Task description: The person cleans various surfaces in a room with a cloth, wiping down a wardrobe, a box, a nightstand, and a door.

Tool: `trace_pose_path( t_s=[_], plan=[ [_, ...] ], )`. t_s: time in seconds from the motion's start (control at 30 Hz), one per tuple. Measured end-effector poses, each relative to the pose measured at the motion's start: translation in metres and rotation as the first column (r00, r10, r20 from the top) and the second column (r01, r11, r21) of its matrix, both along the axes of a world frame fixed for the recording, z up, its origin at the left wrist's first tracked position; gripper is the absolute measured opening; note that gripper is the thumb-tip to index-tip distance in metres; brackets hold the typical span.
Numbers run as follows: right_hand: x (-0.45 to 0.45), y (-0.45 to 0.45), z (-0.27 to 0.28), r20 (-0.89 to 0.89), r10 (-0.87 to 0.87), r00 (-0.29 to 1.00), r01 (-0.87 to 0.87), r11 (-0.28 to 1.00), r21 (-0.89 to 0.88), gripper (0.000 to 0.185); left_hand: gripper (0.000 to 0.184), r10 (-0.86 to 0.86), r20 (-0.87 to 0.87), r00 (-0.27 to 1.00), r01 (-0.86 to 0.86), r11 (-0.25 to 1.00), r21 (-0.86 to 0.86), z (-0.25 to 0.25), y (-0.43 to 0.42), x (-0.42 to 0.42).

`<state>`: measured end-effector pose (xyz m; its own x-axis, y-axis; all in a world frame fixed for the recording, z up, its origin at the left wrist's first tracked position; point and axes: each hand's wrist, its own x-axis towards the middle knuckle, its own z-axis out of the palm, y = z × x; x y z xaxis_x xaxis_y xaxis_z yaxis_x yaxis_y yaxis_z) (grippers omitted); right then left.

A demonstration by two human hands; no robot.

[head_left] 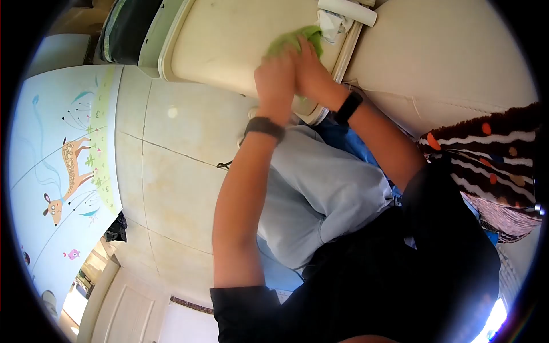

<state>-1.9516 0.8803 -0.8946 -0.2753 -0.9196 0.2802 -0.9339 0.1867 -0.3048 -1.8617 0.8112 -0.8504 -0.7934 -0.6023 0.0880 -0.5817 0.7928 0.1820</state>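
Note:
A green cloth [313, 35] lies bunched on the cream tabletop [223, 40], near its right end. My left hand [277, 79] is closed at the cloth's near side, its fingers bent and blurred by motion. Right beside it, touching or nearly touching, my right hand [311, 70] presses on the cloth with its fingers wrapped over it. The two hands partly cover the cloth. A dark band is on each wrist.
White crumpled tissue [331, 24] and a white roll [349, 11] lie beyond the cloth. A beige padded surface [440, 51] borders the table on the right. A patterned blanket [492, 154] is at the far right, and a deer-printed panel [68, 154] at the left.

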Motion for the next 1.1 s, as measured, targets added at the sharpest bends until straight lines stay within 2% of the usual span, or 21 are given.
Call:
trace_pose_path(
  t_s=[0.1,0.17,0.4,0.53,0.57,0.67,0.8,0.9,1.0,1.1],
  plan=[
    [-0.027,-0.031,-0.030,-0.018,0.058,0.998,-0.059,0.998,-0.036,0.051,0.005,0.026,-0.027,0.999,-0.027,0.999,-0.045,-0.006,-0.022,-0.019],
    [-0.034,-0.044,-0.033,-0.013,0.046,0.999,-0.046,0.999,-0.023,0.047,0.004,0.025,0.011,1.000,-0.025,1.000,-0.005,0.000,-0.034,-0.027],
    [0.017,-0.010,0.027,0.101,-0.199,0.975,0.200,0.980,0.001,0.037,0.005,-0.023,0.026,0.999,0.022,0.997,0.068,0.014,-0.019,-0.006],
    [0.033,0.026,0.050,0.137,-0.184,0.973,0.149,0.960,0.235,0.038,0.006,-0.096,0.064,0.993,0.088,0.989,0.120,0.013,0.009,0.017],
    [0.037,0.037,0.047,-0.003,-0.155,0.988,0.151,0.959,0.240,0.040,0.006,-0.119,0.071,0.990,0.109,0.986,0.127,0.014,0.015,0.021],
    [0.037,0.049,0.073,0.181,-0.137,0.974,0.037,0.883,0.467,0.061,0.005,-0.146,0.053,0.988,0.136,0.978,0.156,0.013,0.031,0.030],
    [0.043,0.043,0.059,0.154,-0.144,0.978,0.070,0.912,0.403,0.059,0.004,-0.094,-0.047,0.994,0.101,0.976,0.192,0.009,0.027,0.036],
    [0.043,0.036,0.029,0.035,-0.060,0.998,0.048,0.960,0.276,0.054,0.004,-0.069,-0.103,0.992,0.090,0.973,0.213,0.005,0.021,0.040],
    [0.048,0.023,0.030,-0.045,0.014,0.999,0.001,0.942,0.335,0.049,0.004,-0.031,-0.141,0.990,0.059,0.978,0.201,0.000,0.010,0.045],
    [0.049,-0.007,0.034,-0.019,0.079,0.997,-0.068,0.942,0.329,0.050,0.011,0.029,-0.115,0.993,-0.004,0.978,0.210,0.001,-0.012,0.050]
  ],
)
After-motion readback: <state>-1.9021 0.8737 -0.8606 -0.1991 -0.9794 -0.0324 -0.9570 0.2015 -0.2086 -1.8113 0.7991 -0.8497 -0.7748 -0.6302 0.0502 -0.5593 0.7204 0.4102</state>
